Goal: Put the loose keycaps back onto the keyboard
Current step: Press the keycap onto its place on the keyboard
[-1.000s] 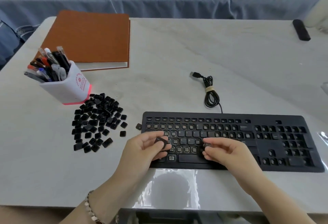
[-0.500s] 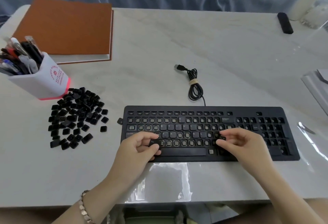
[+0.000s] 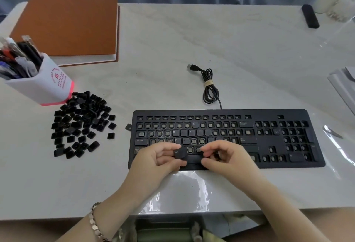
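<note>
The pale, marble-patterned table [image 3: 172, 49] has a glossy clear film along its near edge. The black keyboard [image 3: 230, 112] lies flat on it, its long axis running left to right, its front edge toward the person and its cable side away. Most of its sockets stand bare, showing small square switch frames; a few matte caps sit in the letter rows.

An orange-brown hardcover notebook [image 3: 67, 28] lies at the far left. Nearer stands a white square pen holder [image 3: 48, 86] with a pink base. Just beside it is a loose heap of black keycaps [image 3: 80, 122], well left of the keyboard. One stray cap [image 3: 128, 127] lies by the keyboard's left edge. The bundled USB cable [image 3: 210, 90] lies behind the keyboard.

Both forearms reach in from the near edge, and the hands meet over the keyboard's bottom rows. The left hand [image 3: 153, 162] pinches a wide Ctrl keycap [image 3: 180, 153] between thumb and fingers, legend up and tilted, above the space bar area. The right hand [image 3: 228, 158] has its fingers curled, with the thumb and forefinger tips near that cap. Whether it grips anything cannot be told.
</note>
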{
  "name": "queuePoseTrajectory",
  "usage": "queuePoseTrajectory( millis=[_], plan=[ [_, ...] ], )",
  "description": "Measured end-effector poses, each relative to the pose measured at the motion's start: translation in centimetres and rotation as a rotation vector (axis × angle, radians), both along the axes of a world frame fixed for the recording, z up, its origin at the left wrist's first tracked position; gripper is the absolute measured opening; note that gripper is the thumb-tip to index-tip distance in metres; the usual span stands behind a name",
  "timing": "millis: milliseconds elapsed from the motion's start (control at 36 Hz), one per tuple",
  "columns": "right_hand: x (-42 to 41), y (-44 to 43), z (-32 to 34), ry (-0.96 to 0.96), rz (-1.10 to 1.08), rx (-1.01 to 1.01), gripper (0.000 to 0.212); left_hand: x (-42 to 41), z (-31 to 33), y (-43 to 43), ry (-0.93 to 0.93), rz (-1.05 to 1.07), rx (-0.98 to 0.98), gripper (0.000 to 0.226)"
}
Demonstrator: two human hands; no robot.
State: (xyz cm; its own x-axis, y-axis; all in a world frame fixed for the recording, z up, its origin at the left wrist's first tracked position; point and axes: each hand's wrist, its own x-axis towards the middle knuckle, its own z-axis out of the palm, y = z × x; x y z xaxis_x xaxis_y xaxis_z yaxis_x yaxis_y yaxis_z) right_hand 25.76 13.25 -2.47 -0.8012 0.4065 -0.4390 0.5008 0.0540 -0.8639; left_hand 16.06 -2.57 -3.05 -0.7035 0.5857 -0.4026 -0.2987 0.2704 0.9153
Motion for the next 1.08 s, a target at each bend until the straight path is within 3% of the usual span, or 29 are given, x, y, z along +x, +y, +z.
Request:
queuePoseTrajectory(
  millis=[111,222,333,417,611,806,1083],
  plan=[
    [-0.2,-1.0,-0.5,0.094,0.150,0.235,0.041,0.2,0.0,0.0,0.039,-0.093,-0.047,0.031],
    [0.3,-0.8,-1.2,0.190,0.201,0.380,0.034,0.6,-0.1,0.4,0.063,-0.182,-0.054,0.031],
    [1.0,-0.3,-1.6,0.235,0.188,0.457,0.047,1.0,-0.7,1.1,0.079,-0.220,-0.053,0.030],
    [1.7,0.1,-1.9,0.243,0.160,0.482,0.044,1.5,-1.0,1.3,0.100,-0.242,-0.043,0.030],
    [1.3,-0.4,-2.3,0.149,0.078,0.506,0.033,0.8,-1.1,-1.4,0.636,0.050,-0.206,0.040],
    [-2.5,-3.7,-2.0,0.070,0.215,0.489,0.028,-1.9,-2.4,-5.5,0.510,0.181,-0.379,0.043],
    [-3.9,-5.1,-3.1,-0.064,0.237,0.540,0.033,-1.7,-3.1,-5.1,0.398,0.104,-0.266,0.049]
  ],
)
